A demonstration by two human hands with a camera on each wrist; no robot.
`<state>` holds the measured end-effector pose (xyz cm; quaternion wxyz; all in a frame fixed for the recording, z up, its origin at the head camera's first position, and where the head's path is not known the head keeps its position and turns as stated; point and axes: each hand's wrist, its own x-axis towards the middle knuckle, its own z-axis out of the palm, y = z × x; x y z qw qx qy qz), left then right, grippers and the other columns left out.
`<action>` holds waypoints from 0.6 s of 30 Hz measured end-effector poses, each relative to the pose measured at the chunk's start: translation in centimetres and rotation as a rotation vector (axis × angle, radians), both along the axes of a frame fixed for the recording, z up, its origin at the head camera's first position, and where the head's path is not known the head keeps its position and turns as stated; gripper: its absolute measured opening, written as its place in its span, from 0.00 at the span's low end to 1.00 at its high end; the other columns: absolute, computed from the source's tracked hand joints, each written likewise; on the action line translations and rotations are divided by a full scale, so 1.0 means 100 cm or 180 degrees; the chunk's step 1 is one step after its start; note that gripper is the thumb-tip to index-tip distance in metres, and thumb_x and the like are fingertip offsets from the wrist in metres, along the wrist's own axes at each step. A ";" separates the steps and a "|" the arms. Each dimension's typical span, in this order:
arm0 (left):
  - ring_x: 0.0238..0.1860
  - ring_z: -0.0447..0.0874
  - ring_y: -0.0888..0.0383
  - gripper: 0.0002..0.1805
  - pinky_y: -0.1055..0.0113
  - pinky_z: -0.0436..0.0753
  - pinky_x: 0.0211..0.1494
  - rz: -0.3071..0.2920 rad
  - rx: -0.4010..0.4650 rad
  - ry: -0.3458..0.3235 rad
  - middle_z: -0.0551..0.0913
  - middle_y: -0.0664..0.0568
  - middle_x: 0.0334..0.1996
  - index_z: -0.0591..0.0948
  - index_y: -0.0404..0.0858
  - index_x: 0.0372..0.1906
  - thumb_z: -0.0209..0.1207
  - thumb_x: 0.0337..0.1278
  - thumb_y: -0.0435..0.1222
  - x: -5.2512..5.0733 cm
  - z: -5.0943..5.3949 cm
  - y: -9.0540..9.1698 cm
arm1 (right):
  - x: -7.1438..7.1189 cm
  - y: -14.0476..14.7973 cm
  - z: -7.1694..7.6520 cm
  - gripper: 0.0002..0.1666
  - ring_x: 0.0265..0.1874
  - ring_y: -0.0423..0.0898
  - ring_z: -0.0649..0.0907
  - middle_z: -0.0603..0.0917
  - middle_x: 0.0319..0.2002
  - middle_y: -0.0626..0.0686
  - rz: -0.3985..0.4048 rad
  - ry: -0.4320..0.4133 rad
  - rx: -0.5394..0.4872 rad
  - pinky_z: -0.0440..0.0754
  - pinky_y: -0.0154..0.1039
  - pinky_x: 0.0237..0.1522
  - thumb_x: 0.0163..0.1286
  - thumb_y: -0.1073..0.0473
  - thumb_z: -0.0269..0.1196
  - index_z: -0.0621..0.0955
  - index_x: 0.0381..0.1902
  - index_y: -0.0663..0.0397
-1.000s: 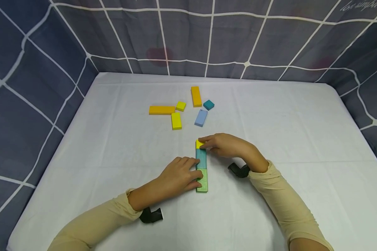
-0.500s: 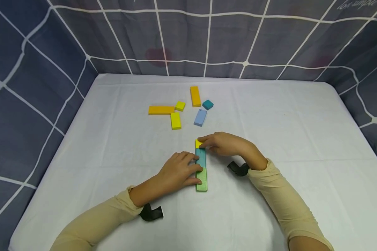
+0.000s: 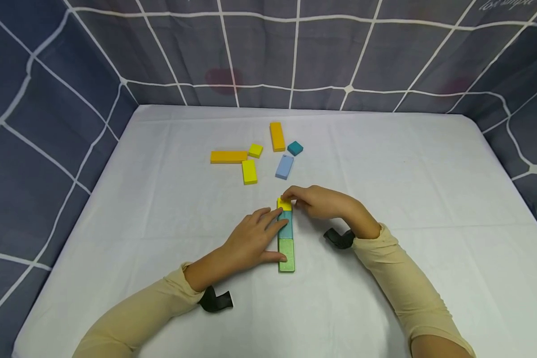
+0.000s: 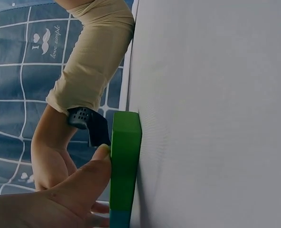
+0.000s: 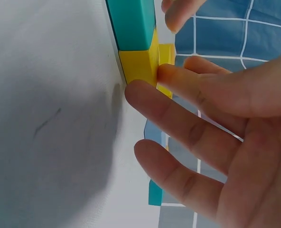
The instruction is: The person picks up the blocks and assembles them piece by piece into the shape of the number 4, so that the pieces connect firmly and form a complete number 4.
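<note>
A straight row of blocks lies on the table: a green block [image 3: 286,256] nearest, a teal block [image 3: 286,226] in the middle and a small yellow block [image 3: 284,204] at the far end. My left hand [image 3: 248,236] reaches over from the left side, fingers spread. Its thumb touches the green block [image 4: 125,161], and its fingertips lie over the teal one. At the far end my right hand [image 3: 324,201] touches the yellow block [image 5: 136,65] with an index fingertip. In the right wrist view the other fingers extend loosely beside it, holding nothing.
Beyond the row lie two orange blocks [image 3: 228,157], a yellow block [image 3: 249,172], a small yellow cube [image 3: 255,150], a light blue block [image 3: 284,167] and a dark teal piece [image 3: 295,148]. A grey gridded curtain [image 3: 259,54] surrounds the white table [image 3: 385,164].
My left fingers have spread and slid up the row toward the yellow end, while the thumb stays on the green block. My right fingers have lifted partly off the yellow block.
</note>
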<state>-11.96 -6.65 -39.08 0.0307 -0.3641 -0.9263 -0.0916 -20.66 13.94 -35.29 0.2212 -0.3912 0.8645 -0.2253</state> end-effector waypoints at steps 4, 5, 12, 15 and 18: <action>0.63 0.63 0.44 0.43 0.54 0.73 0.54 0.0023 -0.0041 -0.0155 0.66 0.44 0.64 0.69 0.43 0.62 0.57 0.42 0.64 -0.002 0.000 0.000 | -0.002 0.001 -0.001 0.20 0.50 0.49 0.79 0.79 0.52 0.54 0.0000 -0.0044 -0.0068 0.74 0.45 0.53 0.65 0.72 0.49 0.70 0.55 0.57; 0.63 0.63 0.43 0.43 0.54 0.73 0.54 0.0020 -0.0036 -0.0188 0.66 0.44 0.64 0.69 0.43 0.62 0.57 0.42 0.64 -0.003 0.001 0.000 | -0.002 0.001 -0.001 0.20 0.50 0.49 0.79 0.79 0.52 0.54 0.0003 -0.0058 -0.0080 0.74 0.45 0.53 0.65 0.73 0.49 0.70 0.55 0.57; 0.64 0.62 0.42 0.43 0.52 0.72 0.56 -0.0015 0.0081 -0.0358 0.64 0.45 0.66 0.67 0.44 0.63 0.57 0.43 0.63 -0.007 -0.002 0.000 | -0.003 0.003 0.002 0.26 0.52 0.50 0.78 0.77 0.57 0.55 -0.0046 -0.0187 -0.0042 0.73 0.48 0.54 0.64 0.74 0.46 0.65 0.61 0.59; 0.64 0.63 0.43 0.44 0.51 0.71 0.56 0.0000 0.0102 -0.0487 0.62 0.46 0.67 0.66 0.44 0.64 0.57 0.43 0.63 -0.008 -0.002 -0.001 | -0.004 0.002 0.002 0.29 0.52 0.51 0.79 0.75 0.59 0.55 -0.0055 -0.0287 -0.0004 0.73 0.48 0.55 0.64 0.75 0.45 0.61 0.64 0.59; 0.63 0.64 0.45 0.44 0.52 0.71 0.56 0.0005 0.0105 -0.0579 0.61 0.46 0.67 0.65 0.43 0.65 0.57 0.44 0.63 -0.007 -0.003 -0.002 | -0.004 0.002 0.000 0.29 0.51 0.51 0.79 0.74 0.59 0.55 -0.0029 -0.0327 -0.0009 0.73 0.48 0.54 0.64 0.73 0.47 0.61 0.65 0.59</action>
